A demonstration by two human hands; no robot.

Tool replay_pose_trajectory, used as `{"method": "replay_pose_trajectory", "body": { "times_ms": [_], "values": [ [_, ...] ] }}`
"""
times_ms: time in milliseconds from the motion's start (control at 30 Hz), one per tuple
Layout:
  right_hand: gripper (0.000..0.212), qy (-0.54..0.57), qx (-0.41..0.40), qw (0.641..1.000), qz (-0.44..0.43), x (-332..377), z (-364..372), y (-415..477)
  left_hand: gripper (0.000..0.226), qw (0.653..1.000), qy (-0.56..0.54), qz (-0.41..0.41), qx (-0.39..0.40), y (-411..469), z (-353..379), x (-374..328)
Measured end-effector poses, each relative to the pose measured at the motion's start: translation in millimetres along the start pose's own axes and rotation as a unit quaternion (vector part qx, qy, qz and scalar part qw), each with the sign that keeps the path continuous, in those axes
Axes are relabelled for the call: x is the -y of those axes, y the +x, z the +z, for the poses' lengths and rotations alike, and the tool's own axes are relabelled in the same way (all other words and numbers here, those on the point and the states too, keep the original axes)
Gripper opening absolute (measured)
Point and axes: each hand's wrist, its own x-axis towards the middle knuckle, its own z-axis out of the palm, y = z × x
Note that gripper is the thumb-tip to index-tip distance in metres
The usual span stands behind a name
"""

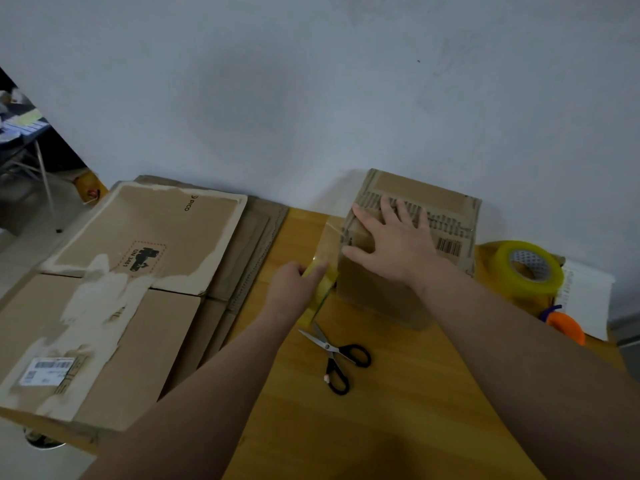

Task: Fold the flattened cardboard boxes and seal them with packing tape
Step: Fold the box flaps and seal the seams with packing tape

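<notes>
Two hands busy. Right hand (391, 237) spread flat, pressing the top of the folded corrugated box (381, 292) on the wooden table (398, 427). Left hand (294, 284) curled round the yellowish tape roll (322, 292), which is partly hidden. Clear strip (329, 237) running to the box edge is barely visible. From the box: scissors (337, 358) at 7 o'clock, flattened boxes (121, 289) at 9, second roll (528, 268) at 3.

Single head view, looking forward and down over table (398, 410) toward wall (311, 98).
</notes>
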Motion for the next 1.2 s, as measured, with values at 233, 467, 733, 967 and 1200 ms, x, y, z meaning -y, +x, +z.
{"method": "replay_pose_trajectory", "body": {
  "times_ms": [233,467,733,967,1200],
  "values": [
    [0.066,-0.023,-0.066,0.998,0.003,25,9,5,0.034,0.997,-0.075,-0.015,0.006,3,9,6],
    [0.064,-0.064,-0.071,0.995,0.011,25,16,8,0.031,0.998,-0.053,0.005,0.012,10,22,12],
    [0.063,-0.064,-0.080,0.995,0.016,27,16,9,0.042,0.999,-0.031,-0.030,0.005,15,23,23],
    [0.075,-0.137,-0.068,0.988,0.028,37,21,12,0.038,0.999,-0.048,-0.007,0.010,24,17,2],
    [0.064,-0.106,-0.061,0.992,0.025,34,21,13,0.054,0.992,-0.103,-0.032,0.059,21,19,13]
  ]
}}
